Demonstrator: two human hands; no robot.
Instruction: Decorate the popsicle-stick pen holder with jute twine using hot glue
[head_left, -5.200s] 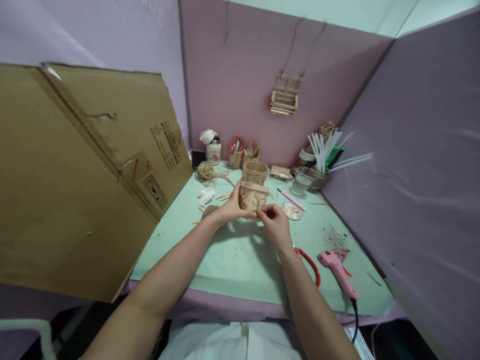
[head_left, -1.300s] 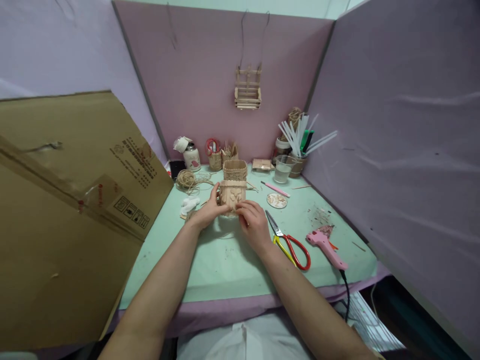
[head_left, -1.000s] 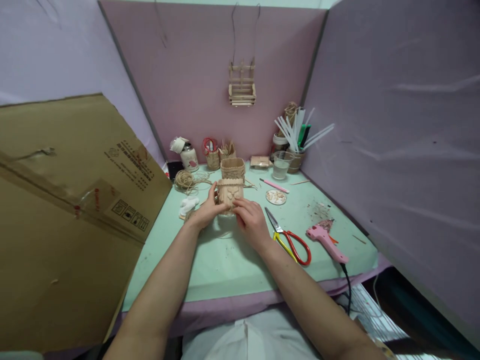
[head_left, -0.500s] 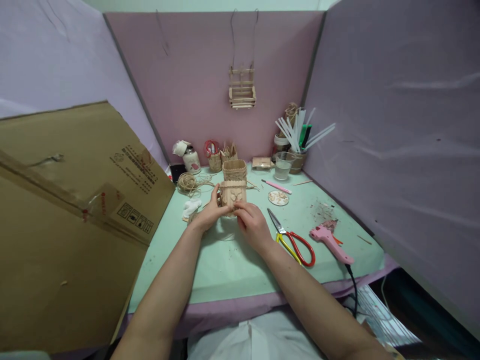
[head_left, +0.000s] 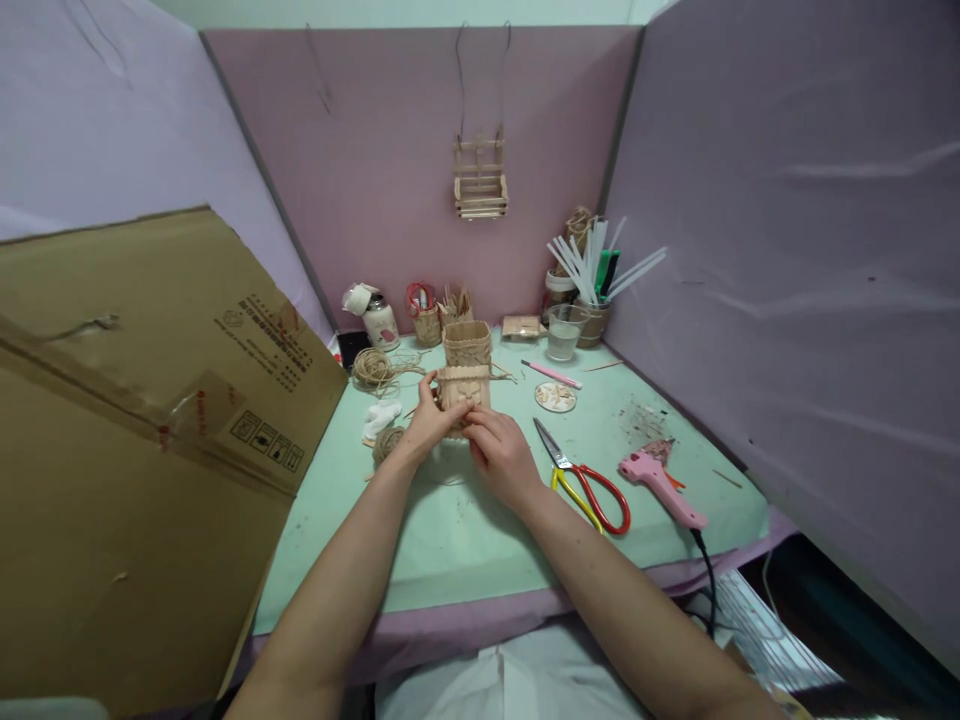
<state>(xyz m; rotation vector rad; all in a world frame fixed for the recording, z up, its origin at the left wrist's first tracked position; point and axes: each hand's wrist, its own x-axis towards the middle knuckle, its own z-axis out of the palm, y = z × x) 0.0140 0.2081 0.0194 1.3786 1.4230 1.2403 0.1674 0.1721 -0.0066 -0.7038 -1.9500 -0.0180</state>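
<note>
Left hand [head_left: 429, 420] clamps a pot [head_left: 463, 384] toward the bench's [head_left: 450, 555] far edge, rim trimmed, rest seemingly unfinished; right hand [head_left: 498, 450] touches, grip unclear.

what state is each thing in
left hand: gripping the front basket
right hand: at its lower front
front basket: held
back basket: upright, open top
scissors: lying flat, blades seemingly shut
glue gun: on its side
cup: upright, lidless
dish: holding small pale pieces
pink tool: lying flat
twine: loosely coiled
wooden rack: hanging
</note>
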